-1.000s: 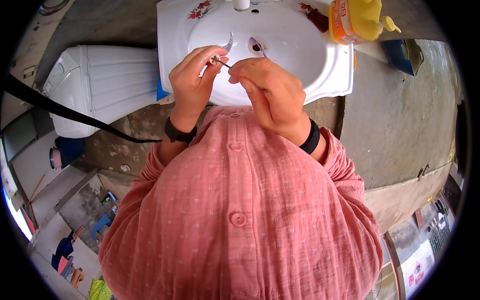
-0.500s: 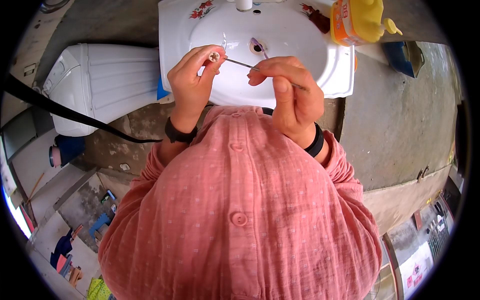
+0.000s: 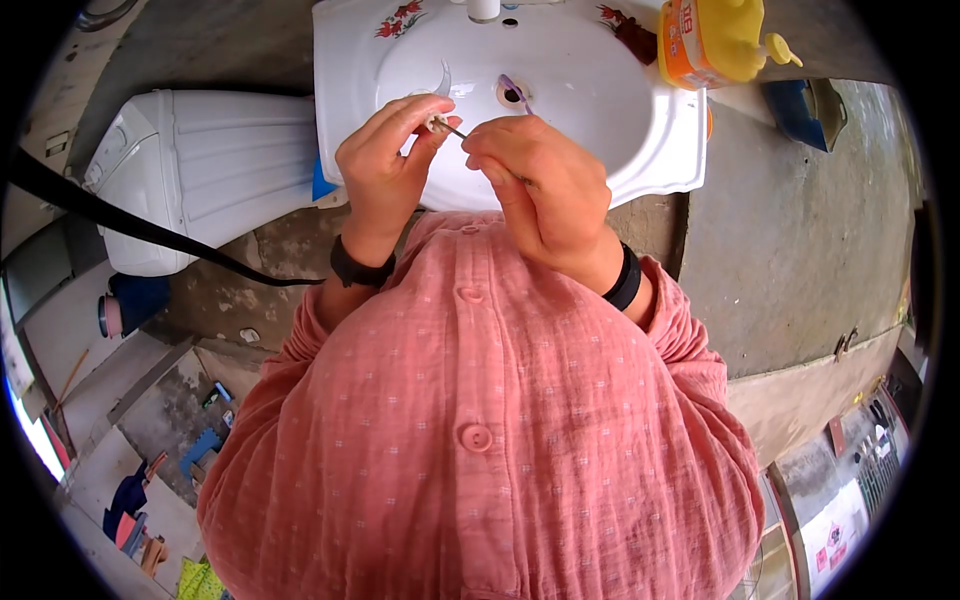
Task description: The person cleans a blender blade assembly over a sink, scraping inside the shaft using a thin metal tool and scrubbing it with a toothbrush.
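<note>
Left of top centre, the left hand [image 3: 385, 140] pinched a white piece [image 3: 435, 122]. Just right, a thin rod [image 3: 454, 131] met its end, pinched by the right hand [image 3: 550, 178]. A bottle [image 3: 722, 42] stood upper right.

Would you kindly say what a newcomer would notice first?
The pink shirt fills the lower middle. Above it, the left hand grips a small white piece and the right hand a thin rod, at the white sink. A yellow bottle sits at upper right.
</note>
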The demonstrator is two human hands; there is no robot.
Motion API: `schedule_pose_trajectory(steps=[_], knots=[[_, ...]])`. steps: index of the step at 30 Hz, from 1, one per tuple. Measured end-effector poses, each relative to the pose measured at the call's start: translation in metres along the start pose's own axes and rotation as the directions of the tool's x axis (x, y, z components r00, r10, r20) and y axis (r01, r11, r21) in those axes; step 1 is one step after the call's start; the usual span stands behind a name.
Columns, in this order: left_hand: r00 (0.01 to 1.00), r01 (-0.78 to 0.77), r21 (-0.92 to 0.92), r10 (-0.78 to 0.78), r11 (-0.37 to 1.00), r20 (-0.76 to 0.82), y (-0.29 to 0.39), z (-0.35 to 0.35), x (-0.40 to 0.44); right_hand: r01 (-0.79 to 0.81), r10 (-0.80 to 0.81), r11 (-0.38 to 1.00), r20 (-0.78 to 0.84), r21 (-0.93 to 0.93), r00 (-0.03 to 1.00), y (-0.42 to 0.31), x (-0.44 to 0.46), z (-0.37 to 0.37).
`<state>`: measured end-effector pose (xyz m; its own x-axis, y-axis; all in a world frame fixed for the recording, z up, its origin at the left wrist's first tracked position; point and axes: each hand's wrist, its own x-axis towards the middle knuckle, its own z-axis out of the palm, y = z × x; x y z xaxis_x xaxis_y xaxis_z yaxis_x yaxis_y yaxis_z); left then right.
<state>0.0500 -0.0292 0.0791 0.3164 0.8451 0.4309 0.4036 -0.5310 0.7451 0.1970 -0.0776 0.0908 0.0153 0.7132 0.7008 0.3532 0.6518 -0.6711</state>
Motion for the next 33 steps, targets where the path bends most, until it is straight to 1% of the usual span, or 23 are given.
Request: schedule_pose_trajectory(steps=[5, 6, 7, 8, 9, 10, 11, 12, 14, 17, 19, 21, 22, 23, 24, 25, 26, 28, 29, 31, 32, 33], knots=[[0.998, -0.057, 0.007, 0.057, 0.998, -0.012, -0.004, 0.0, 0.0, -0.044, 0.046, 0.998, 0.065, -0.043, 0.997, -0.002, 0.001, 0.001], [1.0, -0.016, -0.007, 0.015, 1.0, -0.014, -0.004, -0.001, -0.001, -0.132, 0.132, 0.986, -0.002, 0.102, 0.991, 0.001, -0.002, 0.004], [1.0, 0.025, -0.021, -0.026, 0.999, -0.016, -0.004, -0.001, -0.001, -0.204, 0.225, 0.946, -0.055, 0.25, 0.973, 0.003, -0.003, 0.005], [1.0, 0.026, -0.021, -0.026, 0.999, -0.016, -0.004, -0.001, -0.002, -0.205, 0.225, 0.946, -0.055, 0.25, 0.973, 0.002, -0.003, 0.004], [0.995, 0.099, -0.072, -0.101, 0.992, -0.02, -0.005, 0.0, -0.002, -0.302, 0.386, 0.84, -0.106, 0.451, 0.916, -0.001, -0.001, 0.003], [0.984, 0.171, -0.123, -0.175, 0.978, -0.022, -0.005, 0.0, -0.002, -0.356, 0.542, 0.684, -0.117, 0.637, 0.832, -0.002, 0.0, 0.003], [0.984, 0.171, -0.121, -0.175, 0.978, -0.025, -0.005, 0.001, -0.003, -0.343, 0.558, 0.651, -0.121, 0.677, 0.821, 0.0, 0.0, 0.001], [0.981, 0.188, -0.13, -0.191, 0.974, -0.014, -0.005, 0.001, -0.004, -0.344, 0.558, 0.65, -0.118, 0.678, 0.821, 0.003, 0.0, -0.001], [0.979, 0.202, -0.14, -0.204, 0.969, -0.004, -0.005, 0.001, -0.004, -0.362, 0.631, 0.582, -0.124, 0.729, 0.766, 0.008, 0.0, -0.004], [0.971, 0.233, -0.161, -0.238, 0.959, -0.01, -0.006, 0.0, -0.004, -0.374, 0.64, 0.61, -0.155, 0.698, 0.753, 0.012, 0.0, -0.006], [0.957, 0.284, -0.161, -0.29, 0.945, -0.011, -0.004, -0.001, -0.005, -0.369, 0.634, 0.631, -0.18, 0.682, 0.752, 0.013, -0.001, -0.005], [0.962, 0.269, -0.174, -0.274, 0.947, -0.006, 0.0, 0.0, -0.004, -0.392, 0.576, 0.74, -0.216, 0.546, 0.788, 0.013, -0.002, -0.001], [0.966, 0.254, -0.185, -0.259, 0.949, 0.0, 0.001, 0.0, -0.003, -0.392, 0.575, 0.741, -0.216, 0.545, 0.789, 0.013, -0.003, -0.001], [0.966, 0.254, -0.185, -0.259, 0.949, -0.001, 0.003, 0.0, -0.001, -0.403, 0.536, 0.789, -0.199, 0.463, 0.821, 0.012, -0.006, 0.0], [0.988, 0.154, -0.116, -0.155, 0.981, 0.008, 0.004, 0.0, 0.001, -0.407, 0.496, 0.832, -0.176, 0.377, 0.85, 0.013, -0.008, 0.002], [0.998, 0.051, -0.046, -0.05, 0.998, 0.025, 0.004, 0.0, 0.002, -0.393, 0.466, 0.857, -0.177, 0.333, 0.867, 0.014, -0.01, 0.004], [0.998, 0.052, -0.047, -0.051, 0.998, 0.024, 0.003, 0.0, 0.001, -0.394, 0.467, 0.857, -0.176, 0.333, 0.867, 0.014, -0.01, 0.003], [0.998, 0.004, -0.021, -0.002, 1.0, 0.068, -0.001, -0.001, -0.001, -0.366, 0.399, 0.899, -0.105, 0.238, 0.911, 0.011, -0.009, 0.001], [0.998, 0.006, -0.02, -0.005, 1.0, 0.067, -0.001, -0.002, -0.002, -0.368, 0.4, 0.899, -0.102, 0.24, 0.911, 0.009, -0.009, 0.0], [0.999, 0.053, 0.003, -0.053, 0.999, 0.005, -0.002, -0.004, 0.0, -0.318, 0.395, 0.884, -0.186, 0.343, 0.9, 0.004, -0.007, -0.001], [0.998, 0.055, 0.006, -0.055, 0.998, 0.002, -0.003, -0.005, 0.0, -0.317, 0.395, 0.883, -0.182, 0.346, 0.9, 0.001, -0.005, -0.003], [0.998, 0.068, 0.021, -0.068, 0.997, -0.017, -0.003, -0.006, 0.0, -0.274, 0.378, 0.884, -0.234, 0.379, 0.896, -0.001, -0.003, -0.006]])
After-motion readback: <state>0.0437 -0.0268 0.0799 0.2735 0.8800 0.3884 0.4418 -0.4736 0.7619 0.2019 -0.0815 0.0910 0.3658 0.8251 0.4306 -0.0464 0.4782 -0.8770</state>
